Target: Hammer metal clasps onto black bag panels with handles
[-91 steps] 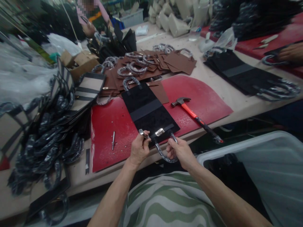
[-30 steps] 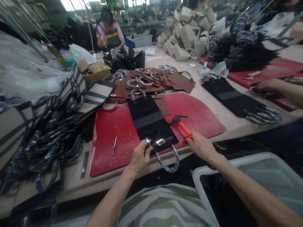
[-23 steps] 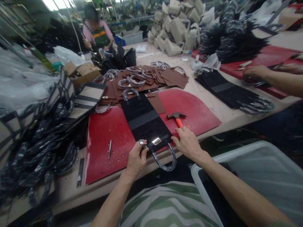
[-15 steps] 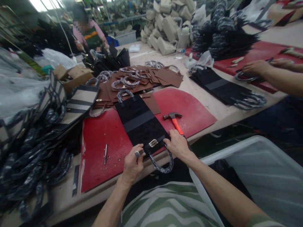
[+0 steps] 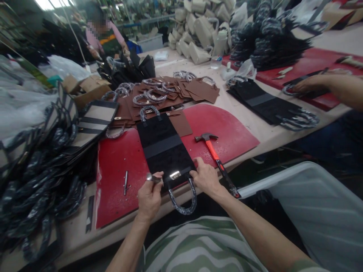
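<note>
A black handbag panel (image 5: 167,156) lies flat on the red mat, with a shiny metal clasp (image 5: 175,175) near its close end. Its plastic-wrapped handle (image 5: 184,209) hangs past the table edge. My left hand (image 5: 149,198) is closed around a short metal rod tool (image 5: 153,177) at the panel's near left corner. At the near right corner, my right hand (image 5: 207,177) pinches the panel's edge. Right of that hand rests a claw hammer (image 5: 213,151) with an orange and black grip. Another slim metal rod (image 5: 125,183) lies on the mat to the left.
Brown bag panels (image 5: 164,92) are heaped behind the red mat (image 5: 235,132). Striped bag pieces (image 5: 96,117) crowd the left. More black panels (image 5: 263,100) lie at right, near a co-worker's hand (image 5: 310,84). A white bin (image 5: 317,200) stands below the table at right.
The near end of the black panel has swung left, with both hands moving left alongside it. The hammer's handle, formerly partly covered by my right hand, now shows fully.
</note>
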`<state>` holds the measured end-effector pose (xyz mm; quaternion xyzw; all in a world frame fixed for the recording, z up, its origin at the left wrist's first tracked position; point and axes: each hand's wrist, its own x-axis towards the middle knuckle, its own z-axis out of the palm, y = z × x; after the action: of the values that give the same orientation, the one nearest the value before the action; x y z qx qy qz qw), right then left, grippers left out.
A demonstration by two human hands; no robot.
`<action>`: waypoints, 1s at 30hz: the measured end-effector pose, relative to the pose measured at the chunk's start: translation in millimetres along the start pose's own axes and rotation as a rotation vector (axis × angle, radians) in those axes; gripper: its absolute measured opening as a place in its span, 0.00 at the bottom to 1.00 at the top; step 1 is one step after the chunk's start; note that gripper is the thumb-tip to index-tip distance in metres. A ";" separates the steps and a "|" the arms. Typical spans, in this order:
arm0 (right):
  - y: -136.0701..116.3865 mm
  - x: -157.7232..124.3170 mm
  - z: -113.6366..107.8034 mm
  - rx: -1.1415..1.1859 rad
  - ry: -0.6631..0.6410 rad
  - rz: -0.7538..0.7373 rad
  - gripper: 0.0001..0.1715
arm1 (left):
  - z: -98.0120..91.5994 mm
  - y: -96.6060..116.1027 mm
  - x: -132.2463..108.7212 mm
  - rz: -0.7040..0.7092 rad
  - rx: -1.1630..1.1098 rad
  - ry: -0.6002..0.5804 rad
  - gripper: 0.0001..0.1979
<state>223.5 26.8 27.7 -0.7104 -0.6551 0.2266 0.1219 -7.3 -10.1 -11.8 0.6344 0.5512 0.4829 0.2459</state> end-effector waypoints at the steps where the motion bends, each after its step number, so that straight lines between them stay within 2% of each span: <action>1: 0.4 -1.1 0.4 0.010 -0.008 -0.026 0.22 | 0.2 -0.4 1.2 -0.090 -0.050 0.059 0.11; 3: 2.7 -2.4 0.0 -0.003 -0.034 -0.086 0.24 | 2.3 1.1 5.9 -0.217 -0.153 0.137 0.13; 4: 4.2 -2.8 -0.9 -0.018 -0.052 -0.121 0.23 | 4.3 3.3 9.2 -0.237 -0.193 0.142 0.14; 10: 10.9 5.8 -13.5 -0.139 -0.095 -0.351 0.15 | 30.9 22.1 29.7 -0.197 -0.234 0.022 0.11; 14: 11.8 29.2 -17.8 -0.218 -0.098 -0.505 0.14 | 43.0 18.4 31.4 -0.210 -0.221 0.022 0.11; 20: 10.1 64.5 -20.2 -0.232 -0.187 -0.636 0.09 | 40.1 11.7 27.1 -0.201 -0.205 -0.002 0.11; 24: 6.3 81.9 -27.3 -0.273 -0.277 -0.749 0.10 | 39.9 13.0 27.7 -0.198 -0.216 -0.002 0.11; 30: -6.1 92.1 -37.0 -0.357 -0.344 -0.767 0.12 | 39.9 15.9 28.4 -0.218 -0.209 -0.005 0.11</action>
<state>239.6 122.8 47.8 -0.3783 -0.9103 0.1636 -0.0380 33.2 21.0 -5.1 0.5427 0.5630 0.5067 0.3630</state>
